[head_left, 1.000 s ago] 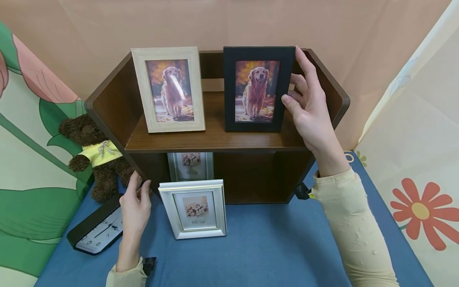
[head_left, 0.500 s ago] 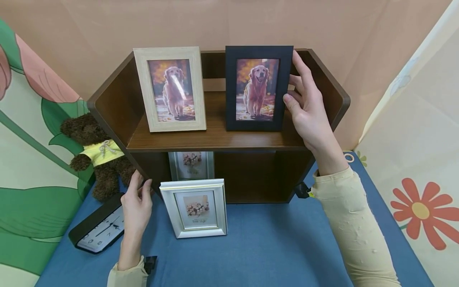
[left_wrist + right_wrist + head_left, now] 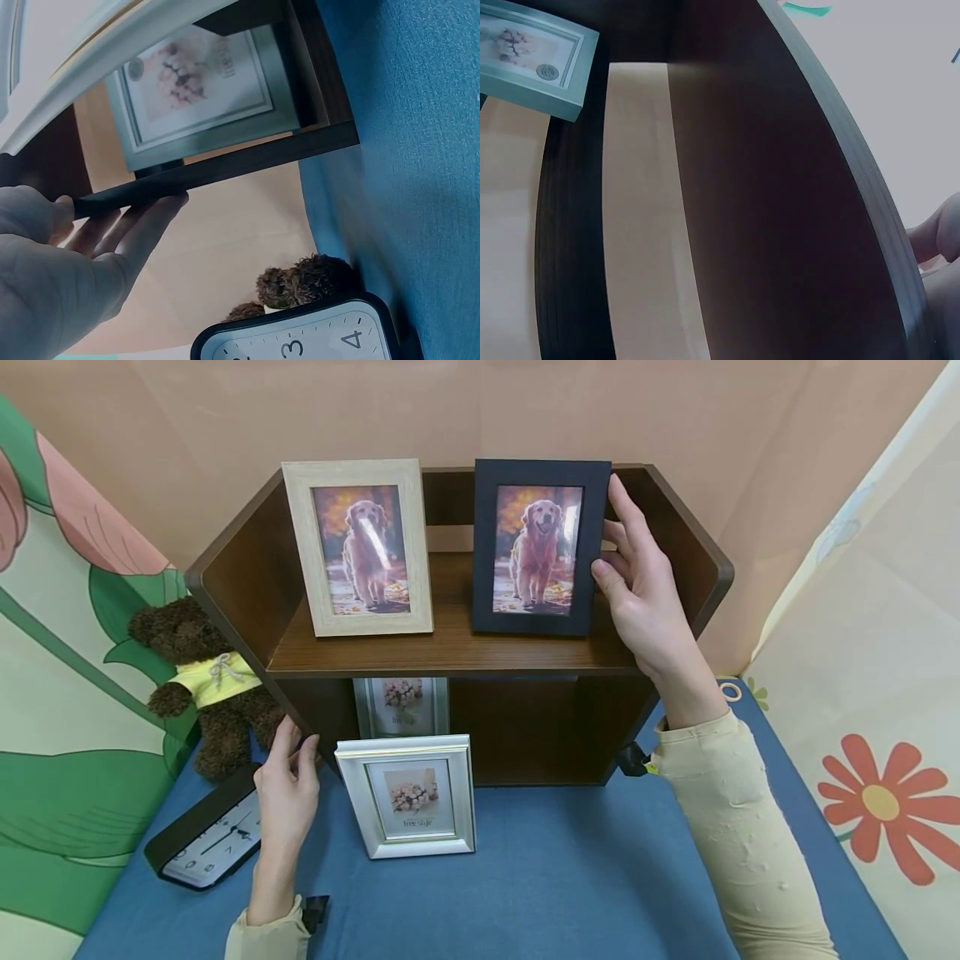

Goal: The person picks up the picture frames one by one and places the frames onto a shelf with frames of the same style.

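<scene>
A black photo frame (image 3: 538, 547) with a dog picture stands upright on the top board of a dark wooden shelf (image 3: 450, 652). My right hand (image 3: 611, 539) pinches the frame's right edge, thumb in front and fingers behind. A light wooden frame (image 3: 362, 547) with the same dog stands to its left. My left hand (image 3: 294, 752) pinches the lower front edge of the shelf's left side panel (image 3: 247, 161), thumb on one side and fingers (image 3: 142, 221) on the other. The right wrist view shows mostly the shelf's dark wall (image 3: 765, 187).
A silver frame (image 3: 407, 795) leans on the blue cloth in front of the shelf, and another one (image 3: 401, 706) stands in the lower compartment. A black clock (image 3: 206, 835) lies at the left beside a brown teddy bear (image 3: 202, 681). Patterned cloth walls close in on both sides.
The black frame has turned slightly and shifted a little left under my right hand. My left hand has stayed on the shelf's side panel.
</scene>
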Demonstrator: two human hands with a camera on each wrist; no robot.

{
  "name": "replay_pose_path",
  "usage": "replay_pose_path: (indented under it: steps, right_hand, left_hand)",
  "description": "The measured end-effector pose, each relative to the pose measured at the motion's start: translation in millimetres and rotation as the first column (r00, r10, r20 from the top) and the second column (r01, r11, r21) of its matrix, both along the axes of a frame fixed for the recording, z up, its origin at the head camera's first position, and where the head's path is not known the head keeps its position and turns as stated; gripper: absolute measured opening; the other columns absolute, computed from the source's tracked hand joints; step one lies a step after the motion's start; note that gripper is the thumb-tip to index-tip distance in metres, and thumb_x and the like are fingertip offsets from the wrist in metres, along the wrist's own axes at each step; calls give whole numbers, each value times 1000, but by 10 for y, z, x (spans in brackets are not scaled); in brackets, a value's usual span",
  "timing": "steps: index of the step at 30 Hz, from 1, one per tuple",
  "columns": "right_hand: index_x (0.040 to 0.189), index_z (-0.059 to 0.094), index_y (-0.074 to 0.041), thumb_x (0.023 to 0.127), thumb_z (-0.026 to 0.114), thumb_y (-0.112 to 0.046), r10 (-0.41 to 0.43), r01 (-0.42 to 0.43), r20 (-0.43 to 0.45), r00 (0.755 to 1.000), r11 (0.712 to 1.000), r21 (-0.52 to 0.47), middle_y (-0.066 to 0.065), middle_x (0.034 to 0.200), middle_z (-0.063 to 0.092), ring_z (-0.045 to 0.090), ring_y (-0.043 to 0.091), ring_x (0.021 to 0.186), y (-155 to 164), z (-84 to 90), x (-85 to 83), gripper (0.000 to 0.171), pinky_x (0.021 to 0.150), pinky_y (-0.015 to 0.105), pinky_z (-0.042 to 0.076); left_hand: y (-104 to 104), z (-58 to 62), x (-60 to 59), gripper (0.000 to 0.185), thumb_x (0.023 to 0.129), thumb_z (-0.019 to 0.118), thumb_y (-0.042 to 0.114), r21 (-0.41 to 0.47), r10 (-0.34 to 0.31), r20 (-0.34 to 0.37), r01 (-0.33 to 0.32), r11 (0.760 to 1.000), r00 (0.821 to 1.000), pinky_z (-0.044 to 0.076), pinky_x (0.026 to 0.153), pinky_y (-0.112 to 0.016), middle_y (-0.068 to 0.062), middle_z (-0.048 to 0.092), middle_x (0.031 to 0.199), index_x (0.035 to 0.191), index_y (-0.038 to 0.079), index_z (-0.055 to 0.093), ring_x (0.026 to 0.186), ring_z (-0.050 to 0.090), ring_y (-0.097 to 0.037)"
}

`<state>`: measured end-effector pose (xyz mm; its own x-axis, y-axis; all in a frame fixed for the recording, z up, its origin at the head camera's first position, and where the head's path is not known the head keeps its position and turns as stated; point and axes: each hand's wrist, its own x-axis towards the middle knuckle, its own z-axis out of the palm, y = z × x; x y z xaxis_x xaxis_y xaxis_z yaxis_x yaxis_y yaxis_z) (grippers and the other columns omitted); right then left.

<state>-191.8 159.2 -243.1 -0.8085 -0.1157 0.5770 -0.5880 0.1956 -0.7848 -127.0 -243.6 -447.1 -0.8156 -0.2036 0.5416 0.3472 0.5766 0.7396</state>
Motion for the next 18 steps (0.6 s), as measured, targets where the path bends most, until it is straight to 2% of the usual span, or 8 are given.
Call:
replay_pose_path:
  steps: [10,15,18]
  right_hand:
    - [173,20,-17,109,55,-1,21,-19,55,998,999,-39,2,174,27,34,26,157,21,2,93,75,124,45,37]
    - [173,18,-15,109,55,-5,5,-6,39,999,1000,14,2,176,24,29,24,160,38,24,217,75,125,47,35]
    - [173,17,-15,109,55,-6,19,-21,33,999,998,52,1,177,20,25,23,161,42,29,298,75,128,48,29]
  left_hand:
    - [5,-6,-6,52,110,55,-5,-10,6,-2,-6,1000,1000,45,84,-2,-24,62,147,160,9,51,127,63,-51]
    - [7,4,-7,51,110,56,-5,-16,15,-1,-15,1000,1000,43,86,-1,-23,63,146,159,9,52,128,62,-50]
    - [0,8,-5,50,110,55,-4,-17,18,1,-18,1000,1000,43,86,-1,-23,63,146,158,9,52,128,62,-50]
